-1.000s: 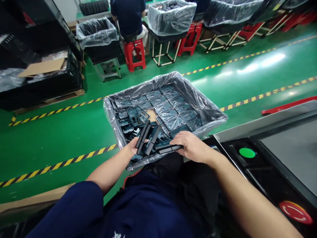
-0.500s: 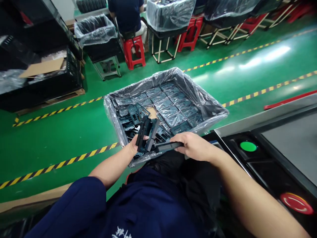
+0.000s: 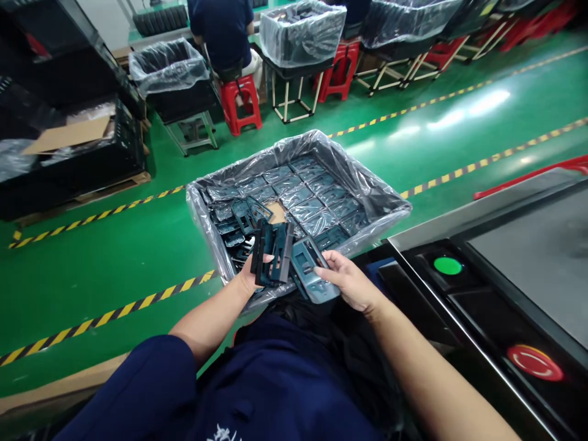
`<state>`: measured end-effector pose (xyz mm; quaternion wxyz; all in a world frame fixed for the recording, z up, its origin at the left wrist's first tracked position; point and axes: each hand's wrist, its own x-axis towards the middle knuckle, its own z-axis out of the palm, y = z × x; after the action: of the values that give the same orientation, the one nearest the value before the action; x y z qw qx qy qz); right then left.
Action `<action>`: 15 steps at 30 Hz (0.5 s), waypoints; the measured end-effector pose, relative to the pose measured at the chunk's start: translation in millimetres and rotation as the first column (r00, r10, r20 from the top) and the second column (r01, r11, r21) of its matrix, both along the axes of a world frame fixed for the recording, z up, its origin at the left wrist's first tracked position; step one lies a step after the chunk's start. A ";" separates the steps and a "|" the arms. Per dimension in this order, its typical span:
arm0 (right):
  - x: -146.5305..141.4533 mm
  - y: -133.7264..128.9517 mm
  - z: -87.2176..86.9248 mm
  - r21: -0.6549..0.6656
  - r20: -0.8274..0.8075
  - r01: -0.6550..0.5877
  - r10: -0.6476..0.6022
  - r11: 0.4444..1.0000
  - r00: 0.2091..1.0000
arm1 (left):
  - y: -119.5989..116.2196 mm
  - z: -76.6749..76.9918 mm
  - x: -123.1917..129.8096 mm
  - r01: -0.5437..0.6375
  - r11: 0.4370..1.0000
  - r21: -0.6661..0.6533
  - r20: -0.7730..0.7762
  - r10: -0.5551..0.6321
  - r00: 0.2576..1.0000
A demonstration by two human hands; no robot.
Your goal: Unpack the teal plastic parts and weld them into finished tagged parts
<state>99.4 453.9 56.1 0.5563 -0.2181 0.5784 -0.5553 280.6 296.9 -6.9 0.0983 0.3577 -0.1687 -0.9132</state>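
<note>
In my left hand are dark plastic housings, stood on edge and gripped between thumb and fingers. My right hand pinches another plastic housing by its right side, its broad face with rectangular cutouts turned up toward me. A second dark edge shows beneath that piece, close against the left-hand pieces. Both hands are over the near edge of a crate lined with clear plastic. Inside it, housings lie in rows at the back and right, while loose ones overlap at the left around a patch of brown board.
Close on my right is a machine panel with a green button and a red emergency stop. Across the green floor, a person sits on a red stool beside lined bins. Black crates stand at left.
My right hand has turned its housing from edge-on to face-up. The left hand still grips its pieces, which have tilted slightly. The camera view has shifted a little.
</note>
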 end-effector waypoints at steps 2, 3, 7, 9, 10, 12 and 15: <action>6.7 -0.3 -3.6 0.026 0.078 0.039 -0.041 0.999 0.996 | -0.2 3.7 -2.7 0.058 0.997 0.047 0.003 -0.058 0.998; 9.3 -0.2 -5.5 0.031 0.110 0.054 -0.057 0.998 0.992 | -0.5 5.3 -3.3 0.089 0.994 0.070 -0.001 -0.089 0.996; 13.2 3.0 -11.0 0.002 0.112 0.178 -0.177 0.984 0.978 | -1.5 8.0 -2.9 0.089 0.993 0.082 -0.015 -0.088 0.996; 11.6 7.4 -11.4 -0.020 0.079 0.274 -0.272 0.962 0.959 | -2.0 7.4 -2.1 0.074 0.994 0.075 -0.013 -0.073 0.997; 9.9 10.3 -11.1 -0.035 0.066 0.318 -0.316 0.947 0.947 | -2.2 6.9 -1.7 0.067 0.995 0.071 -0.010 -0.066 0.998; 4.8 17.5 -10.6 -0.083 0.021 0.403 -0.403 0.911 0.915 | -2.7 5.9 -1.3 0.050 0.997 0.059 -0.003 -0.050 0.999; -6.2 29.8 -11.7 -0.172 -0.271 0.466 -0.497 0.868 0.825 | -3.5 4.8 -1.7 0.038 0.999 0.036 0.007 -0.039 0.999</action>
<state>93.1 483.7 44.4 0.2903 -0.1753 0.6657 -0.6647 278.8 293.3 -2.1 0.0736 0.3597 -0.1596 -0.9164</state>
